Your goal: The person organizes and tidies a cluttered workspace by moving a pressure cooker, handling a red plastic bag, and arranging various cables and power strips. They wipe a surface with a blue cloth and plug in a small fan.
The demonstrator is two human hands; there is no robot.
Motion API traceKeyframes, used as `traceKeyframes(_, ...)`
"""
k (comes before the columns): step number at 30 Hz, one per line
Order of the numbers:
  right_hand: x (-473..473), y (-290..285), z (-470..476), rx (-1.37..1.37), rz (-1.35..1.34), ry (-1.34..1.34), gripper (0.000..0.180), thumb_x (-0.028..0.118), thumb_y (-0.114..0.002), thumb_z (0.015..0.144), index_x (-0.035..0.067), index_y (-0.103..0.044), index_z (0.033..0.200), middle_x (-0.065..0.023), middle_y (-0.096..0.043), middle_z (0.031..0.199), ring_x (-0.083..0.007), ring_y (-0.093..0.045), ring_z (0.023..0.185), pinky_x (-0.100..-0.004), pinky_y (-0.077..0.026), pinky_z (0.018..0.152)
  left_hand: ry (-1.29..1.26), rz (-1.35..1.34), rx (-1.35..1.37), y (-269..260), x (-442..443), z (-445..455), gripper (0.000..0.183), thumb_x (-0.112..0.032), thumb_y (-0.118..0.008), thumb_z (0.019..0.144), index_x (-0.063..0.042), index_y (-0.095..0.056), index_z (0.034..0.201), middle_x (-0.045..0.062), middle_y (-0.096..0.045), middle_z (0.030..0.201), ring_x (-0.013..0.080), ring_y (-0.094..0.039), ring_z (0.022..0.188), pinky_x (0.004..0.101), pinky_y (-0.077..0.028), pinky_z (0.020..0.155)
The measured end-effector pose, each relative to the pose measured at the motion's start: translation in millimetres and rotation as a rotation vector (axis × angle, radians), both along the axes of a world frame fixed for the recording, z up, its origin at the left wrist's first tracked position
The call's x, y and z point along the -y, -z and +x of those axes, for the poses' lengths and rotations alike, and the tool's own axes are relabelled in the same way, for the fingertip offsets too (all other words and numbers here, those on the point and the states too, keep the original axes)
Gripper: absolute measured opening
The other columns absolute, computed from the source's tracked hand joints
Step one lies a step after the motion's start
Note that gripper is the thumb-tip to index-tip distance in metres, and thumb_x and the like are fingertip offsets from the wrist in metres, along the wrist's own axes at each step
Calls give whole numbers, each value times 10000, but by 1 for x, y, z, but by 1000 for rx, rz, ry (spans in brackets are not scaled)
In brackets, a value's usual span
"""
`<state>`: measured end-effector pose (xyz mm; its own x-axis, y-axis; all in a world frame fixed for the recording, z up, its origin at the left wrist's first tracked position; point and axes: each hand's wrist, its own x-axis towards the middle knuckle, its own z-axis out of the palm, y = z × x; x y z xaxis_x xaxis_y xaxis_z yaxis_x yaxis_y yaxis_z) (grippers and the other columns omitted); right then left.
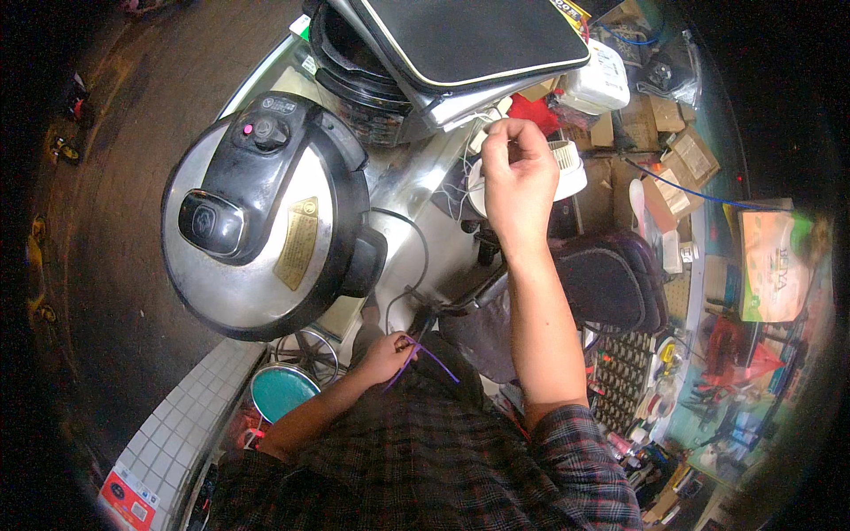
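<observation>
Low in front of my plaid shirt, my left hand (388,358) holds a thin purple strip (438,365), its ends hanging from my fingers. My right hand (521,166) is raised with thumb and fingers curled together. White wires (465,119) pass close to its fingertips; whether it pinches one, I cannot tell. Behind that hand is a round white plastic piece (572,176), partly hidden. To the left stands an electric pressure cooker (265,219) with a steel lid and black handle. A dark cord (425,245) loops from behind the cooker towards my left hand.
A black and silver zippered case (471,40) leans over a second black pot (358,73). A dark padded seat (611,282) and cardboard boxes (671,186) are on the right. A round green-topped stool (284,390) stands at lower left, beside a white-tiled ledge (179,405).
</observation>
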<state>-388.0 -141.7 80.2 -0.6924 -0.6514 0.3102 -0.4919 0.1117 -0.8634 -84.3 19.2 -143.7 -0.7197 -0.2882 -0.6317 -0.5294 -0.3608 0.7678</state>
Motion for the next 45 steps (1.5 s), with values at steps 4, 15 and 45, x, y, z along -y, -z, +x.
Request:
traceKeyframes(4, -4, -10, 15, 149, 180, -172, 225, 194, -645, 1062, -6, -723, 1128, 22, -653, 819, -39, -553, 651, -220, -448, 583, 17, -29, 3, 1, 1, 1, 202, -189, -664, 1036, 3, -674, 1101, 67, -769, 911, 136, -686, 790, 315, -525, 715)
traceKeyframes(15, 4, -1, 22, 261, 25, -106, 136, 124, -701, 983, -7, -737, 995, -24, -681, 824, -80, -578, 620, -263, -493, 588, -19, 46, 7, -1, 1, -1, 160, -145, -645, 1042, 9, -650, 1089, 74, -762, 914, 133, -686, 799, 305, -522, 708)
traceKeyframes(45, 8, 13, -7, -261, -103, 10, 88, 78, -698, 937, -4, -666, 944, -103, -659, 988, -265, -667, 895, -365, -549, 820, -112, 100, -15, 12, -9, 11, 152, -138, -655, 1035, 13, -665, 1037, 71, -754, 880, 121, -675, 761, 296, -522, 682)
